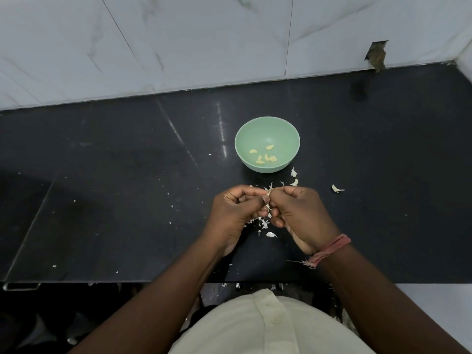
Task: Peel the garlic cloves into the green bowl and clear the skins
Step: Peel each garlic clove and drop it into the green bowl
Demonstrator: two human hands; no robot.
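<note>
Garlic clove [268, 194] is small and pale, and most of it is hidden, pinched between both hands just in front of the green bowl [267, 126]. Bits of thin white skin stick up from it.

The left hand [231, 215] has its fingers curled, and the thumb and first finger pinch the clove. The right hand [300, 213] does the same from the other side, so the two hands touch. A pink thread band [329, 251] goes round the right wrist.

The green bowl holds a few peeled cloves [265, 155], pale yellow, lying near its front wall. Loose skins [264, 223] lie in a little heap under the hands. More skin pieces [294, 177] lie just right of the bowl's front, and one piece [336, 188] lies farther right.

The black worktop [115, 175] is shiny, with tiny white flecks on it. There is lots of bare room left and right of the bowl. Behind the bowl stands a white tiled wall [204, 42]. Far right of the bowl, the wall has a small dark hole [376, 54] near its bottom edge.
</note>
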